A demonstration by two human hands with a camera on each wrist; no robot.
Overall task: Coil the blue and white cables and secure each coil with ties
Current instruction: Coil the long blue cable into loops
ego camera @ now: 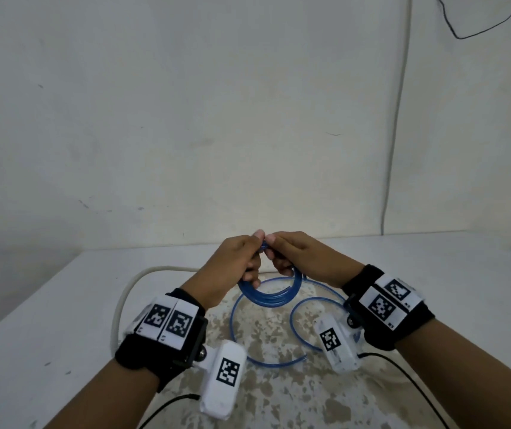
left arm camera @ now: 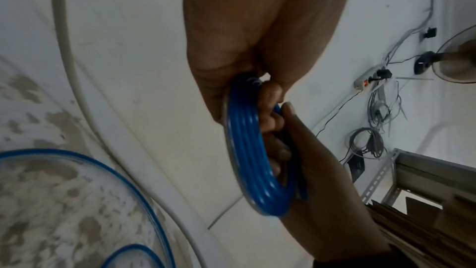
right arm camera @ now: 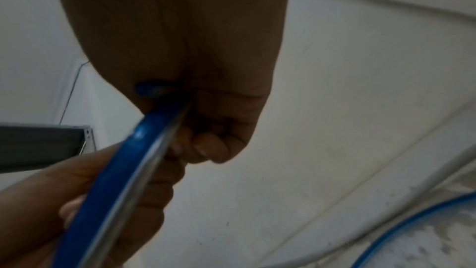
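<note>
A blue cable coil (ego camera: pixel 271 292) of several turns hangs above the table, held at its top by both hands. My left hand (ego camera: pixel 241 258) grips the coil's left side, its fingers curled round the bundle (left arm camera: pixel 253 150). My right hand (ego camera: pixel 291 252) grips the coil's top right, fingers closed on the strands (right arm camera: pixel 123 170). Loose blue cable (ego camera: pixel 279 360) trails from the coil in wide loops on the table. A white cable (ego camera: pixel 124 298) curves along the table to the left, also seen as the white cable (left arm camera: pixel 69 52) in the left wrist view. No ties are visible.
The white table (ego camera: pixel 62 305) has a worn, mottled patch in the middle and ends at a white wall. Black wrist-camera leads (ego camera: pixel 409 376) run off the near edge. A thin black wire (ego camera: pixel 464 32) hangs on the wall at upper right.
</note>
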